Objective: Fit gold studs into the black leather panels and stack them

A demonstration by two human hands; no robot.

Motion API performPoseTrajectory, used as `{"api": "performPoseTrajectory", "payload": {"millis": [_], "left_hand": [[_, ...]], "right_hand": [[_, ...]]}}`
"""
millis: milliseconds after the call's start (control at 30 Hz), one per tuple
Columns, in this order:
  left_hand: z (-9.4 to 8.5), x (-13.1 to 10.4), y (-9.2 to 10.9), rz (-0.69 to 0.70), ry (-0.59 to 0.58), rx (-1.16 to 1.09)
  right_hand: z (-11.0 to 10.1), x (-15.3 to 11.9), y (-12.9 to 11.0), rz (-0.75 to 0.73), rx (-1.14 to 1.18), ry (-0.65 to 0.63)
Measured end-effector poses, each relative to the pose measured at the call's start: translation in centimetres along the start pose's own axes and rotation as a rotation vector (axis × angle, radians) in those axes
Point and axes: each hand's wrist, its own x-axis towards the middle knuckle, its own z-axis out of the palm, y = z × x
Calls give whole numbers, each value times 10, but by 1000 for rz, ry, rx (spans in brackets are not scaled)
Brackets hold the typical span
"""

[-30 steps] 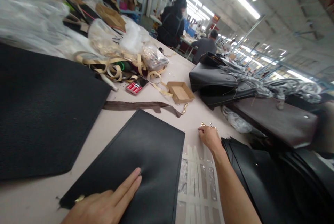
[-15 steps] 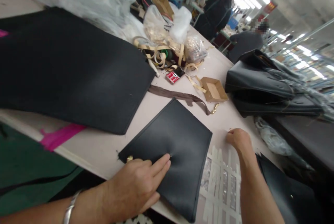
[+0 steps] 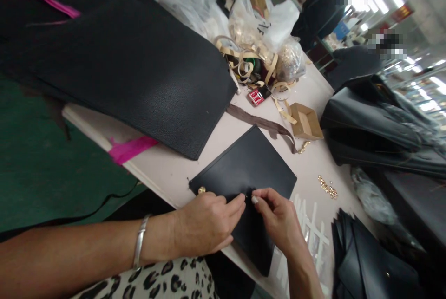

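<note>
A flat black panel (image 3: 249, 173) lies on the table (image 3: 167, 176) at its near edge, one corner overhanging toward the person. The left hand (image 3: 205, 224) rests on its near part, fingers pressing the surface, with a small gold stud (image 3: 201, 190) showing just beside the knuckles. The right hand (image 3: 277, 217) meets it from the other side, thumb and forefinger pinched together at a spot on the panel; what they pinch is too small to make out (likely a bit of hardware, judging from the loose gold studs (image 3: 327, 186) lying on the table to the right).

The panel looks like thin grained leather: light, limp rather than stiff, apt to slide on the smooth table unless a palm holds it flat. It is best held by pressing down near the worked spot, or lifted by an edge with both hands so it does not fold. The studs are tiny and would roll or scatter easily, so a fingertip pinch suits them.

A larger black sheet (image 3: 132, 67) lies beyond, well apart from the hands, and a small cardboard tray (image 3: 306, 122) sits past the panel's far corner.
</note>
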Motion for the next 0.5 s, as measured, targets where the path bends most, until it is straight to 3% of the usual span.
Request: {"api": "performPoseTrajectory", "payload": {"millis": [267, 500], "left_hand": [[-1, -2, 1, 11, 38, 5], [2, -3, 0, 28, 53, -11]], "right_hand": [[0, 4, -21, -67, -211, -50], [-4, 12, -32, 50, -221, -119]]}}
